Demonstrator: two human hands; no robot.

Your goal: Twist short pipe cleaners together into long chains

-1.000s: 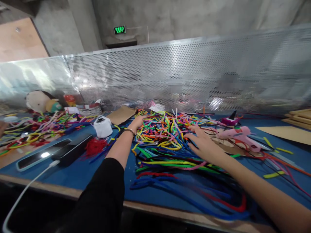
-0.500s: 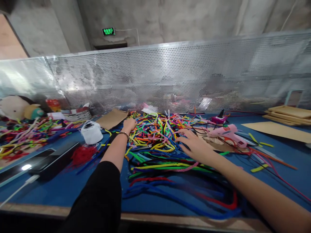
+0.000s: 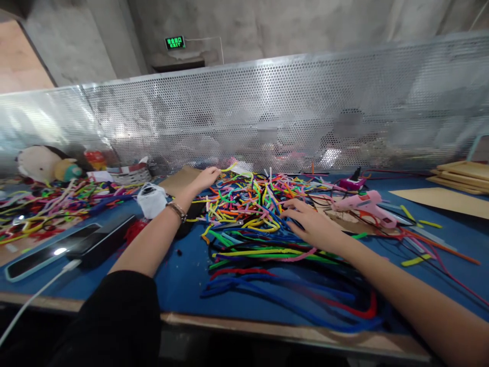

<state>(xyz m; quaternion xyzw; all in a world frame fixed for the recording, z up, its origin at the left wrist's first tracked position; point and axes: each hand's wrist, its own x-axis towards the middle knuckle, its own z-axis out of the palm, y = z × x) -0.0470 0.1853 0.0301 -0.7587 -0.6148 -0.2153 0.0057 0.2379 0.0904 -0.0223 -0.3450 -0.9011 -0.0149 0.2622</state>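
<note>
A tangled pile of coloured pipe cleaners [image 3: 244, 204] covers the middle of the table. Above its far left edge, my left hand [image 3: 208, 177] pinches a short yellow pipe cleaner [image 3: 229, 167], whose free end points right. My right hand [image 3: 311, 223] lies at the pile's right side, palm down, with its fingers spread and touching the pipe cleaners. Longer straight pipe cleaners in yellow and green [image 3: 263, 252] lie nearer to me, and blue ones [image 3: 275, 300] bend along the front.
Right of the pile lie a pink glue gun [image 3: 367, 206] and a brown cardboard sheet [image 3: 446, 201]. At left are a white container [image 3: 152, 201], a phone [image 3: 49, 252] and a black box with a white cable [image 3: 101, 242]. A perforated metal screen [image 3: 244, 112] stands behind.
My left hand has risen out of the pile's far left edge and now shows the yellow pipe cleaner. My right hand stays on the pile. The view has shifted slightly.
</note>
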